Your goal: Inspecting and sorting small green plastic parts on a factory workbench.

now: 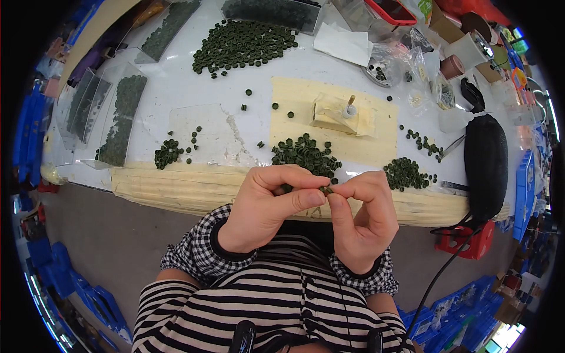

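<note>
Between hands (pixel 256 207) (pixel 367 220) (seemingly pinched), green piece (pixel 326 190)

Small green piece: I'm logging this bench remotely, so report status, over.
Left hand and right hand together, pinching small green piece. Piece partly hidden by hands. Green pile just beyond; no obstruction seen.

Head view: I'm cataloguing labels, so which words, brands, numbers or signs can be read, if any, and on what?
No text can be read.
Green-patterned packaging, top right: any print is too small and blurred.
Held green piece: too small to tell.
</note>
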Available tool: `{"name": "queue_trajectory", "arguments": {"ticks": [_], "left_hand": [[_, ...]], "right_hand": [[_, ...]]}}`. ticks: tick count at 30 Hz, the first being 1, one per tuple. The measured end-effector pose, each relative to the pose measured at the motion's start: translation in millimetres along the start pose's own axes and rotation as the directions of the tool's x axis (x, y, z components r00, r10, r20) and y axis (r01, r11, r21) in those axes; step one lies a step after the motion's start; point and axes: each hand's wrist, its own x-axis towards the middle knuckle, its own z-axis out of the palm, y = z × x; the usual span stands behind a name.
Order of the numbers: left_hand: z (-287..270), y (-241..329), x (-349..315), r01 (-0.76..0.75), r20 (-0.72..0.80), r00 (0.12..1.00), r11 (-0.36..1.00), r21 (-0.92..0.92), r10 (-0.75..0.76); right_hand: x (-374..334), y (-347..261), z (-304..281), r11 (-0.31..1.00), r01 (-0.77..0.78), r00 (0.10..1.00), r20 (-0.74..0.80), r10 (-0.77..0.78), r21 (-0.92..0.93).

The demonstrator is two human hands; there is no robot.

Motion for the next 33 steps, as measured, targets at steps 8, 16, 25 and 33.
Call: {"name": "queue_trajectory", "arguments": {"ticks": [8, 16, 25, 33], "left_hand": [[-1.4, -1.3, 0.0, -0.169, -0.011, 0.984, 0.941, 0.293, 0.180], [-5.2, -3.6, 4.1, -0.238, 0.016, 0.968, 0.896, 0.375, 0.250], [4.1, 2.9, 6.4, -0.131, -0.037, 0.987, 0.906, 0.403, 0.159], [-5.0, 3.7, 7.4, -0.291, 0.068, 0.943, 0.710, 0.642, 0.325]], "right_hand": [[-1.4, -1.0, -0.4, 0.999, -0.016, 0.999, 0.037, 0.015, 0.038], [-4.4, 0.9, -4.5, 0.993, -0.043, 0.994, 0.106, 0.031, 0.114], [-3.9, 5.4, -6.0, 0.997, 0.021, 0.998, 0.050, -0.024, 0.069], [-2.9, 6.2, -4.9, 0.997, 0.060, 0.997, 0.054, -0.064, 0.057]]}}
